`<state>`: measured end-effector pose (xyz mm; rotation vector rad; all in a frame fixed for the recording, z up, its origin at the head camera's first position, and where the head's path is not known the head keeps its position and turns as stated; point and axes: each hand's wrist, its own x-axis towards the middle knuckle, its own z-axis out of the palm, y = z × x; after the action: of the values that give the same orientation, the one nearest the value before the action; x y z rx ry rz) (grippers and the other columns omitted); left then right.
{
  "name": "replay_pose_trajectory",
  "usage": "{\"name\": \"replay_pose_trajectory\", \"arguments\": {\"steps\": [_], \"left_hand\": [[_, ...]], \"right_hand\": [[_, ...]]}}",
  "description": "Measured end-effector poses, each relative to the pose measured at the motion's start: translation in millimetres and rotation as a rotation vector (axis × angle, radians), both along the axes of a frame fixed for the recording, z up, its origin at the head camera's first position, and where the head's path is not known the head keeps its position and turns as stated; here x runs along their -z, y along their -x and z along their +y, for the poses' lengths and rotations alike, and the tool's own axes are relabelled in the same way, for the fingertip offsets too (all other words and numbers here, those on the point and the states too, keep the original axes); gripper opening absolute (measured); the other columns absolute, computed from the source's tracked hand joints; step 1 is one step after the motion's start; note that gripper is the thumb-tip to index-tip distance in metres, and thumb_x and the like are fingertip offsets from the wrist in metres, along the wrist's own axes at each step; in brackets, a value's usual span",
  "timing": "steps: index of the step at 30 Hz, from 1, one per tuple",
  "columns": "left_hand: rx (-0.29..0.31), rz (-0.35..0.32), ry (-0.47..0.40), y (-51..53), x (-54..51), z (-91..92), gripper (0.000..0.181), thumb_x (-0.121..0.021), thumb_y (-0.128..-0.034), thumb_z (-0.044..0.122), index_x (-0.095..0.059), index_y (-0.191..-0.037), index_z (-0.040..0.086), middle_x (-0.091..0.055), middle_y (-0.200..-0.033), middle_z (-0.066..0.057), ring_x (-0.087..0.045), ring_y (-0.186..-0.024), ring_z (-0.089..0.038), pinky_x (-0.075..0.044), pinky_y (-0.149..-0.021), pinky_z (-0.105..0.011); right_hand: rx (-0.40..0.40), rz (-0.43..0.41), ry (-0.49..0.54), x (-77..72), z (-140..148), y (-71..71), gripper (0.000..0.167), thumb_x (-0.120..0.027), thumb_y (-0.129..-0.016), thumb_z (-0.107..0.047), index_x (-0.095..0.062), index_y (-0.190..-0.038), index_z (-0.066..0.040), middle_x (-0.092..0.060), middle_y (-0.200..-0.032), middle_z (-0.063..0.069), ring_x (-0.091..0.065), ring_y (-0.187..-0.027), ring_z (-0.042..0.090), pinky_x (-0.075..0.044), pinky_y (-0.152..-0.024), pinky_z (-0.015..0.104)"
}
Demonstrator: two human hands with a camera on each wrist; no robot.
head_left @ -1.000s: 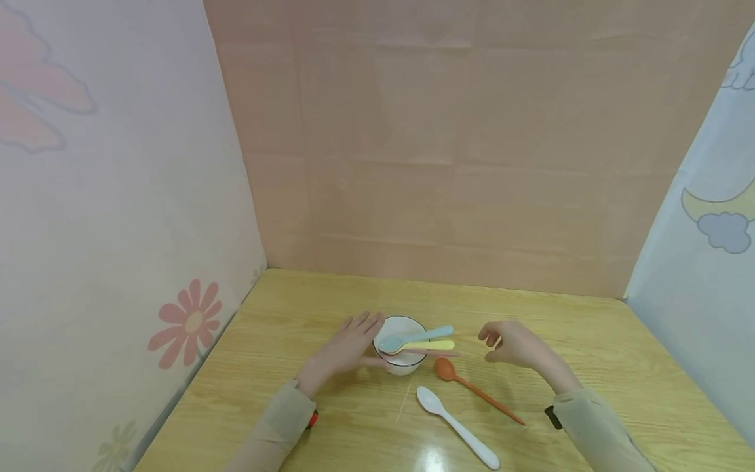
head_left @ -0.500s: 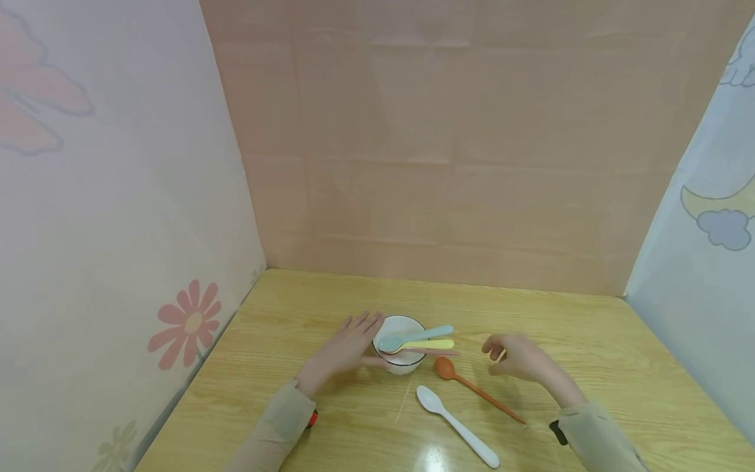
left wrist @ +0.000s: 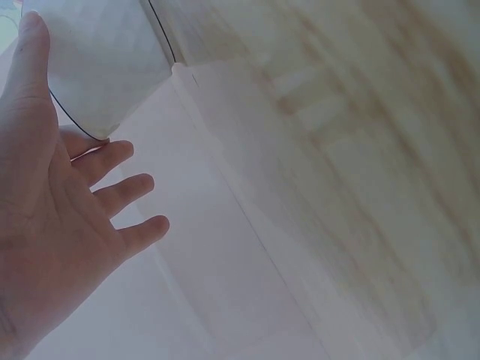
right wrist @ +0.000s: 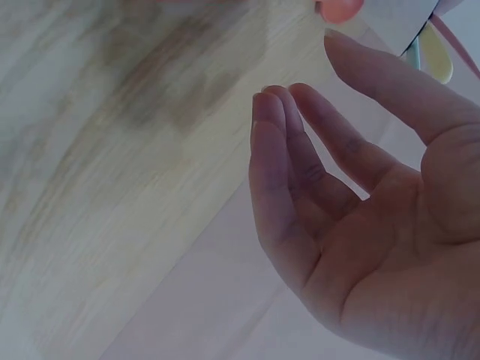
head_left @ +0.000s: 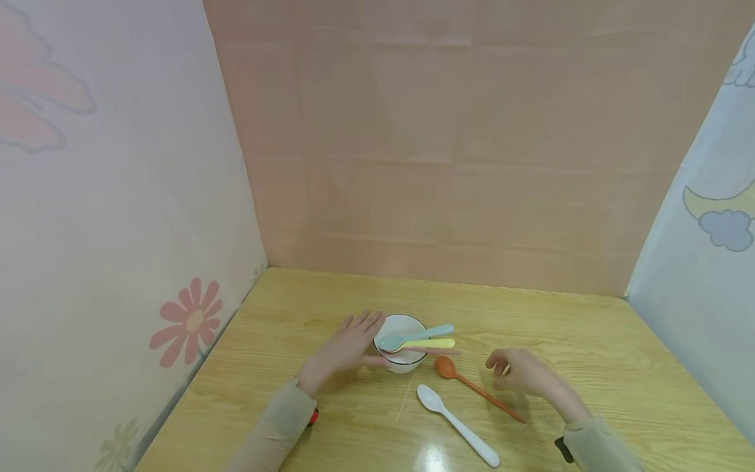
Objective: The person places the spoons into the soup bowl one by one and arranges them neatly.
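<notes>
The left hand (head_left: 345, 347) holds the left side of a white, dark-rimmed bowl (head_left: 401, 368) on the wooden table (head_left: 566, 314). Blue (head_left: 436, 332), yellow (head_left: 436, 343) and pink (head_left: 442, 352) spoons lie in it, handles over its right rim. An orange spoon (head_left: 480, 391) lies just right of the bowl and a white spoon (head_left: 463, 429) nearer. The right hand (head_left: 522, 373), fingers loosely bent, is by the orange handle. A brown backdrop (head_left: 377, 144) stands at the far side, between a flowered left wall (head_left: 118, 229) and a right wall (head_left: 696, 301) with a moon.
</notes>
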<state>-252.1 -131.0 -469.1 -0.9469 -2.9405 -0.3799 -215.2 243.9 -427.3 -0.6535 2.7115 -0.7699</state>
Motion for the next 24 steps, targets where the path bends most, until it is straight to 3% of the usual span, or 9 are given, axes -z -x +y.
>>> {"name": "replay_pose_trajectory", "arguments": {"steps": [7,13,24], "left_hand": [[0.001,-0.001,0.013,-0.2,-1.6,-0.7,0.099,-0.056,-0.0867,0.069,-0.024,-0.158,0.007,-0.029,-0.164,-0.010,-0.026,-0.152,-0.037,-0.027,-0.120,-0.060],[0.003,-0.003,0.013,0.1,-2.5,-0.9,0.100,-0.056,-0.0867,0.069,-0.025,-0.157,0.006,-0.028,-0.164,-0.010,-0.026,-0.151,-0.038,-0.027,-0.120,-0.060],[0.007,0.000,0.005,-0.5,-1.7,-0.9,0.099,-0.055,-0.0869,0.069,-0.024,-0.158,0.007,-0.028,-0.164,-0.011,-0.026,-0.151,-0.039,-0.026,-0.120,-0.059]], "right_hand": [[0.016,-0.018,0.001,9.6,-0.3,-5.4,0.029,-0.073,-0.077,-0.006,-0.066,-0.102,0.004,-0.063,-0.087,0.004,-0.058,-0.076,0.010,-0.048,-0.063,0.020],[0.059,-0.032,-0.018,11.7,-5.6,-10.2,0.029,-0.081,-0.076,-0.014,-0.068,-0.098,-0.002,-0.063,-0.085,0.003,-0.057,-0.076,0.010,-0.046,-0.062,0.020],[-0.015,-0.017,0.061,17.8,-3.3,-11.8,0.025,-0.082,-0.075,-0.009,-0.067,-0.093,-0.001,-0.062,-0.082,0.003,-0.050,-0.072,0.001,-0.044,-0.061,0.017]]}}
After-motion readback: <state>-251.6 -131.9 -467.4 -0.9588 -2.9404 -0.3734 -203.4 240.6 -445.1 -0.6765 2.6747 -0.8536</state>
